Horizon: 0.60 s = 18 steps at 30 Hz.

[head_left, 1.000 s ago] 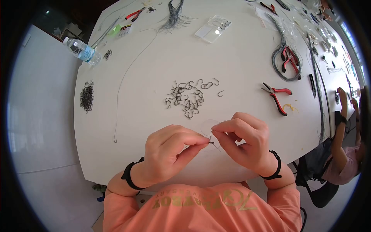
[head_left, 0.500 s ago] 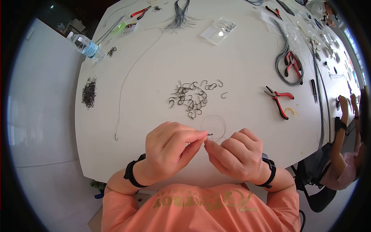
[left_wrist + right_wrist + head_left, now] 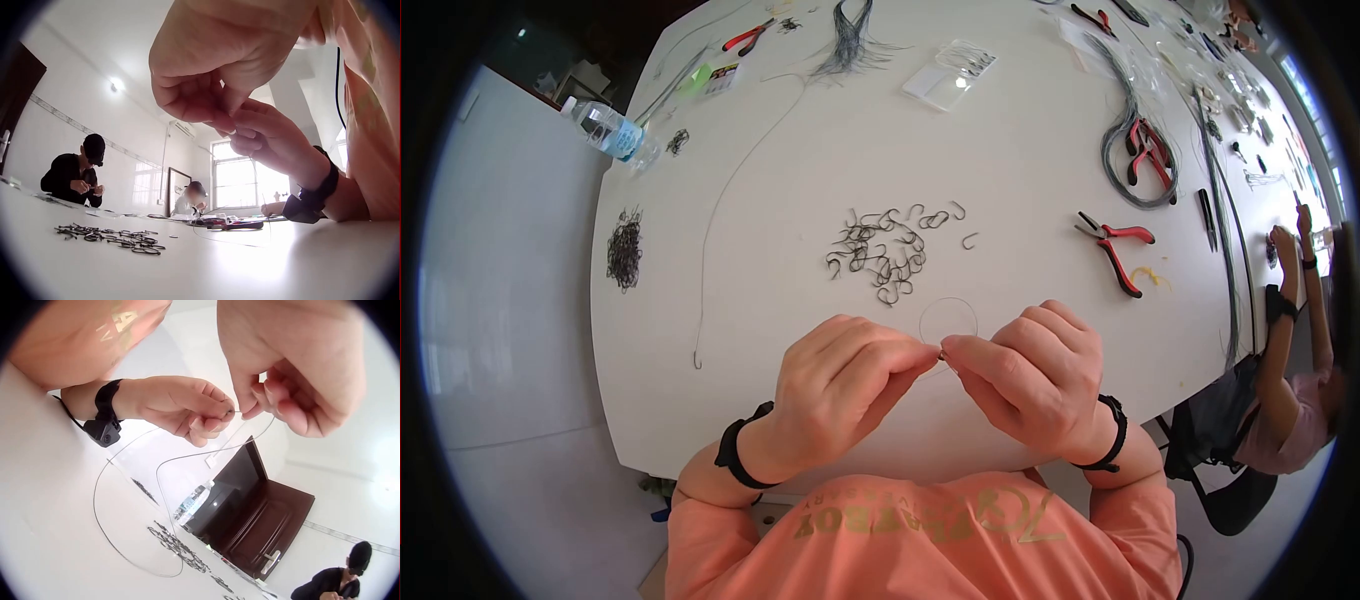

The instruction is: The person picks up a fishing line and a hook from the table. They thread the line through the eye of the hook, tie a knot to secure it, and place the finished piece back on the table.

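Over the near edge of the white table (image 3: 1020,180), my left hand (image 3: 928,358) pinches a small dark hook (image 3: 236,412) between thumb and forefinger. My right hand (image 3: 956,350) meets it fingertip to fingertip and pinches a thin clear line (image 3: 250,439) right beside the hook. The line curls into a small loop (image 3: 948,320) just beyond the fingers and hangs in a wide curve (image 3: 134,553) in the right wrist view. A loose pile of dark hooks (image 3: 885,255) lies on the table just past both hands.
Red-handled pliers (image 3: 1115,248) lie to the right, and more pliers sit on a coil of wire (image 3: 1142,150) farther back. A darker heap of hooks (image 3: 625,250), a long wire (image 3: 730,190) and a water bottle (image 3: 612,130) are at left. Another person (image 3: 1290,340) works at the right edge.
My right hand dropped lower and let the line open into a bigger loop, then came back up against the left fingertips. The loop is now smaller. The left hand stayed put.
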Tool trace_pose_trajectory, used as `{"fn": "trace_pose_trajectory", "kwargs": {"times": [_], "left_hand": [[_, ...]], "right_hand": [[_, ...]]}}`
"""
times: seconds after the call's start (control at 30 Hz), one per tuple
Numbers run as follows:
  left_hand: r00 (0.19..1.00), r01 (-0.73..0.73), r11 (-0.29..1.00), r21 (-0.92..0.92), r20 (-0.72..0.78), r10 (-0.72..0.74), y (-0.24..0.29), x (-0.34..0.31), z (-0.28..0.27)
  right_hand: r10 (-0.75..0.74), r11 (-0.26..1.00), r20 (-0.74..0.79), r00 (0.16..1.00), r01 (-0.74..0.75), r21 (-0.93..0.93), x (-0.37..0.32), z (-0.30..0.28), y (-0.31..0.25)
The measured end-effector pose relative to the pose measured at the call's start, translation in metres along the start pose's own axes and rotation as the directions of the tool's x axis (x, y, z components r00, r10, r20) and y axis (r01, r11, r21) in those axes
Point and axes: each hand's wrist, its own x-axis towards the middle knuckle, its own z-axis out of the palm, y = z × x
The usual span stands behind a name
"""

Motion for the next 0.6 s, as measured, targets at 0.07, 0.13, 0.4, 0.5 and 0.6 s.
{"fn": "trace_pose_trajectory", "kwargs": {"times": [0.07, 0.13, 0.4, 0.5, 0.6], "left_hand": [[0.999, 0.024, 0.999, -0.038, 0.022, -0.023, 0.0002, -0.0001, -0.0008], [0.999, 0.039, 0.997, -0.072, 0.025, -0.037, 0.0012, -0.0002, -0.0012], [0.994, 0.112, 0.975, -0.193, 0.031, -0.108, 0.0041, -0.0034, -0.0037], [0.979, 0.195, 0.943, -0.269, -0.009, -0.205, 0.0048, -0.006, 0.0008], [0.968, 0.223, 0.918, -0.329, -0.038, -0.249, 0.0049, -0.0075, 0.0016]], "right_hand": [[0.036, 0.999, -0.012, 0.999, -0.035, 0.023, 0.0013, 0.0011, 0.0007], [0.112, 0.989, 0.002, 0.994, -0.112, 0.1, 0.0023, 0.0017, 0.0009], [0.266, 0.926, 0.05, 0.963, -0.27, 0.264, 0.0018, 0.0042, 0.0], [0.244, 0.93, 0.039, 0.969, -0.245, 0.274, -0.0008, 0.0082, -0.0001], [0.214, 0.94, 0.029, 0.976, -0.214, 0.265, -0.0019, 0.0102, -0.0013]]}}
